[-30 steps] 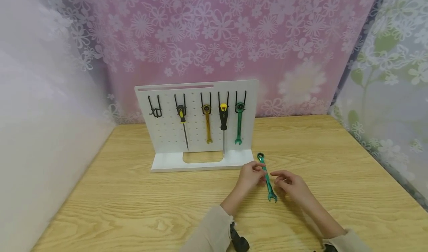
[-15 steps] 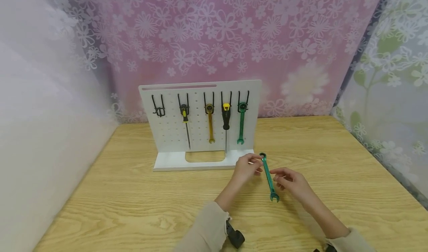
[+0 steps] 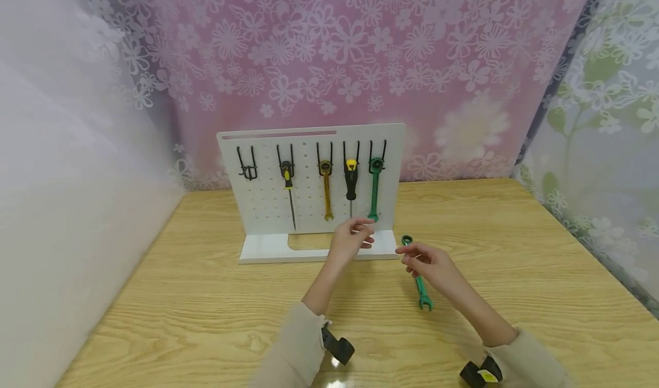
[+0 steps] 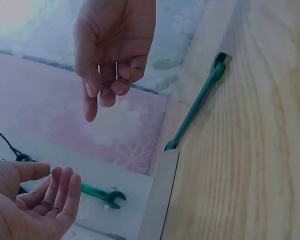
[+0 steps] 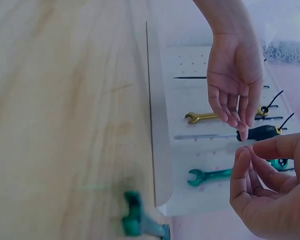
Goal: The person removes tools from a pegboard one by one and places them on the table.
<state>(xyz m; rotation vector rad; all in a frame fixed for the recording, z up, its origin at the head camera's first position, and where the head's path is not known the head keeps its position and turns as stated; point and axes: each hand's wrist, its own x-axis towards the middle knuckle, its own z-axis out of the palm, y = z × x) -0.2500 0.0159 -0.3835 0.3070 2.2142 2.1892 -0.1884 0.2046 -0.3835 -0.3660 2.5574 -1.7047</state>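
Note:
A green combination wrench [image 3: 422, 293] lies on the table just right of the white pegboard stand [image 3: 273, 199]. In the head view my right hand [image 3: 432, 269] hovers over its middle and hides part of the shaft; the fingers are loosely bent and hold nothing. My left hand [image 3: 351, 240] is raised in front of the board's lower right, relaxed, with nothing in it. Hung near it are a black-and-yellow screwdriver [image 3: 351, 181] and a second green wrench [image 3: 374, 190]. In the left wrist view the lying wrench [image 4: 197, 105] is apart from both hands.
A yellow-black screwdriver [image 3: 287, 176] and a gold wrench [image 3: 326, 193] hang further left on the board. A black double hook [image 3: 249, 167] at the far left bears no tool. Floral curtains [image 3: 329, 50] stand behind the wooden table [image 3: 180, 319].
My left hand has moved left and up, away from the lying wrench to the front of the board. My right hand has shifted slightly left and up over that wrench, which stays on the table.

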